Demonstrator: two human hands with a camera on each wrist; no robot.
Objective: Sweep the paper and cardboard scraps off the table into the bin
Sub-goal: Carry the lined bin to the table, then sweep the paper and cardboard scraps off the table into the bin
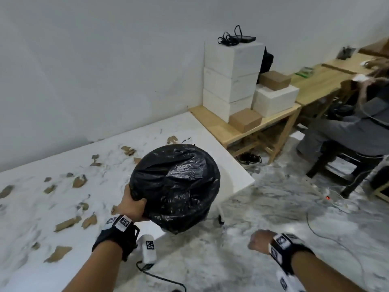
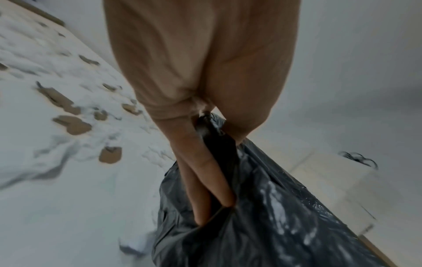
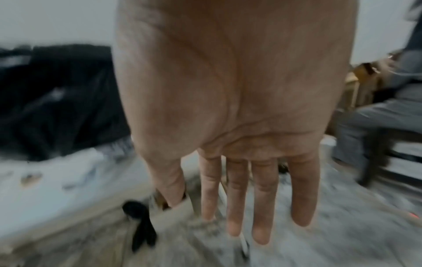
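A round bin lined with a black plastic bag (image 1: 176,188) hangs above the right end of the white marble table (image 1: 63,239). My left hand (image 1: 132,204) grips the bin's near rim, with its fingers inside the bag (image 2: 262,207) and its thumb on the outside. Several brown cardboard scraps (image 1: 79,181) lie scattered over the table to the left of the bin, and they show again as scraps (image 2: 73,124) in the left wrist view. My right hand (image 1: 260,242) hangs over the floor to the right with straight fingers (image 3: 262,198) and holds nothing.
A wooden bench (image 1: 212,123) with stacked white boxes (image 1: 231,76) and brown boxes stands behind the table's right end. A seated person (image 1: 345,127) is at the far right beside a wooden desk. Cables (image 1: 328,224) trail across the marble floor.
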